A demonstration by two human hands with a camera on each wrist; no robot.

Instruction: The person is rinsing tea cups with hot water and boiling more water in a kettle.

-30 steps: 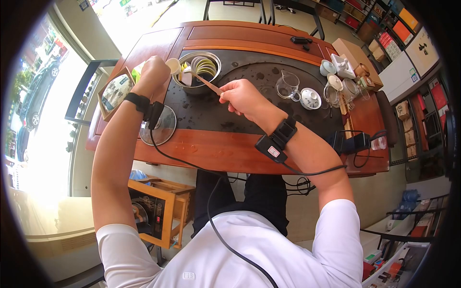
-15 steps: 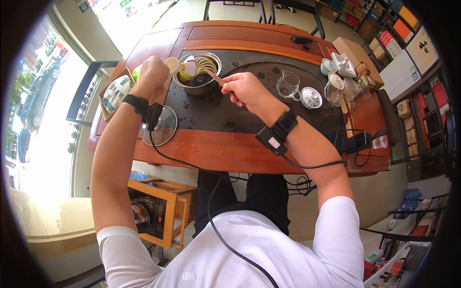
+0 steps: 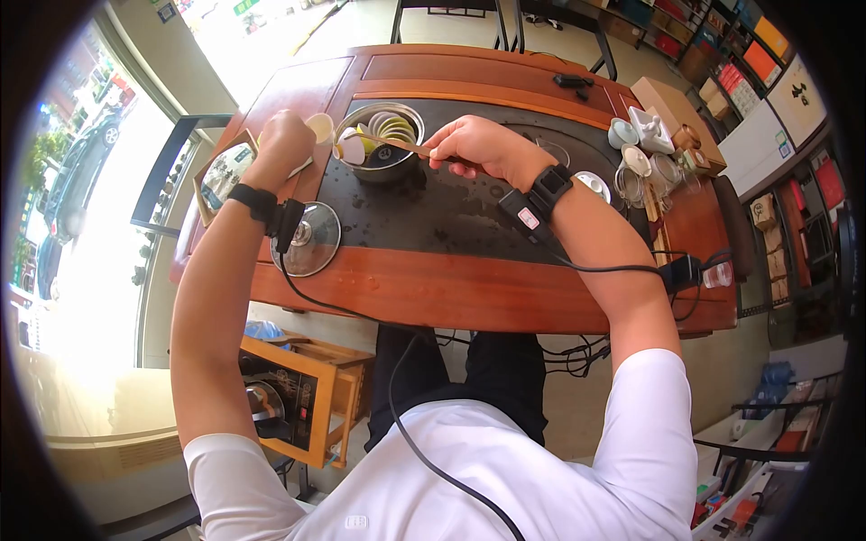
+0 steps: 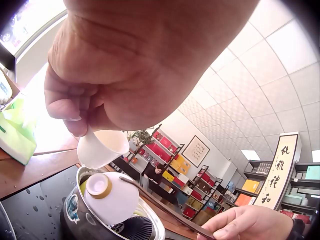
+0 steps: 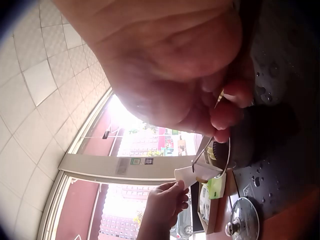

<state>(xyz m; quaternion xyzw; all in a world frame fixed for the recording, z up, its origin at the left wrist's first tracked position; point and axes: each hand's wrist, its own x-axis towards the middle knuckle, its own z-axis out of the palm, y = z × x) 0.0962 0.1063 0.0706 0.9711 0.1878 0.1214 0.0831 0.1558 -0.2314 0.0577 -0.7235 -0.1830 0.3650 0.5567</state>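
My left hand (image 3: 287,146) pinches a small white cup (image 4: 102,149) just beyond the left rim of a metal pot (image 3: 417,117). In my right hand (image 3: 483,144) is a pair of thin wooden tea tongs (image 3: 397,143), reaching left across the pot. Their tip meets the edge of a second white cup (image 4: 115,202), which is tilted bottom-up at the pot's near-left rim, its foot ringed in gold. Several pale and yellow-green cups (image 3: 393,126) stand in a row inside the pot, beside a dark ribbed piece (image 4: 137,228).
A glass lid (image 3: 314,242) lies on the wet dark tea tray (image 3: 379,216). At the left stands an open box (image 3: 221,180) with packets. A lidded white bowl (image 3: 594,185), jars and pots (image 3: 636,162) occupy the right side. Cables run from both wrists.
My right hand has moved forward, bringing the tongs nearly level across the pot. The second white cup shifted toward the cup row, then back to the left rim. My left hand barely moved.
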